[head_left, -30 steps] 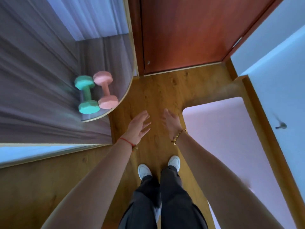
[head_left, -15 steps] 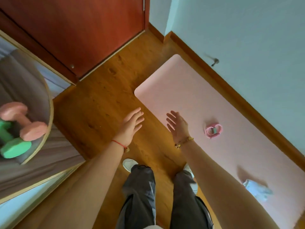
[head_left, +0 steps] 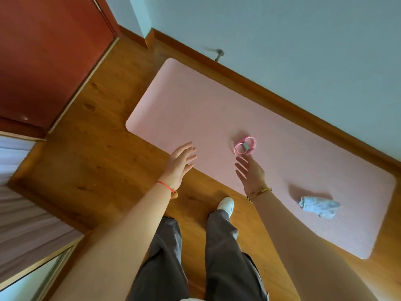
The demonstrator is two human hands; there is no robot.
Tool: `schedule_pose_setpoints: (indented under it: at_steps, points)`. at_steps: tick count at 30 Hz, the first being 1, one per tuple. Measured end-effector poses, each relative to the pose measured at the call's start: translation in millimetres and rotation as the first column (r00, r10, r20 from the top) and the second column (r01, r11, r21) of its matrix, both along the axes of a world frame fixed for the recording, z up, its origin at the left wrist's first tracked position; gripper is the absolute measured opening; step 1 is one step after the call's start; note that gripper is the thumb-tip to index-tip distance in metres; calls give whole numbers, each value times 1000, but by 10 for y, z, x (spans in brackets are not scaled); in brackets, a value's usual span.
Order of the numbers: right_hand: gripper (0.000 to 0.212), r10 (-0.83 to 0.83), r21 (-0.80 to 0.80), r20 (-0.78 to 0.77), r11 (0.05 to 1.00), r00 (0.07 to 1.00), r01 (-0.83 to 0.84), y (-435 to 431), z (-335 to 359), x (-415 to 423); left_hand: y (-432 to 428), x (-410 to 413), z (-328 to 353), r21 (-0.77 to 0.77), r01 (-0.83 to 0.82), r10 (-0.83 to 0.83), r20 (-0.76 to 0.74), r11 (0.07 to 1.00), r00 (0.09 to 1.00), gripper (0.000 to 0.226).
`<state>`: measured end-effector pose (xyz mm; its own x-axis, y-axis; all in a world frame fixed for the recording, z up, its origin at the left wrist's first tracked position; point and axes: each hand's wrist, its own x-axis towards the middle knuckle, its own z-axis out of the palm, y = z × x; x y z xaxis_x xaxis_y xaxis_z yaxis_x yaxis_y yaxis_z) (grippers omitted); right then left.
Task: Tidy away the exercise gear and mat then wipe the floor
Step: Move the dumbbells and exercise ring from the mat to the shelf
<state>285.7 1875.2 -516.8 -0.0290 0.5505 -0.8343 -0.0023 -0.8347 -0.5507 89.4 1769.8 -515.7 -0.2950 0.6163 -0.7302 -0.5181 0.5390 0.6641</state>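
Ahead of me a red door [head_left: 47, 57] fills the upper left, shut, with a small stop [head_left: 25, 118] low at its foot. A pale wall [head_left: 282, 51] runs along the right, edged by a brown skirting [head_left: 271, 90], and a little hook [head_left: 219, 54] sticks out of the wall just above that skirting. At the far left hangs a grey curtain [head_left: 23, 224], with a mirror [head_left: 32, 281] in the bottom corner.

On the mat [head_left: 195, 109] along the wall, a coiled band [head_left: 245, 146] lies left of a cloth [head_left: 318, 206].
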Motion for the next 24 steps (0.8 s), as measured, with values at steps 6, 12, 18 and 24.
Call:
schedule_pose_setpoints:
  at_steps: [6,12,18,24]
  points:
    - [37,-60,16,41,998,997,60,544,-277,932,633,763,-282,-24,89,-89,-3,996,996,38]
    - [32,-68,13,80,998,995,67,940,-814,1373,1194,1186,-795,-51,204,-205,-23,978,978,36]
    - [30,-75,-5,102,997,992,76,1172,-1529,1568,1585,1362,-1539,-101,295,-301,-42,950,953,39]
    - [31,-70,-19,138,997,988,74,1356,-2405,1697,1849,1398,-2407,-165,348,-363,-72,923,929,40]
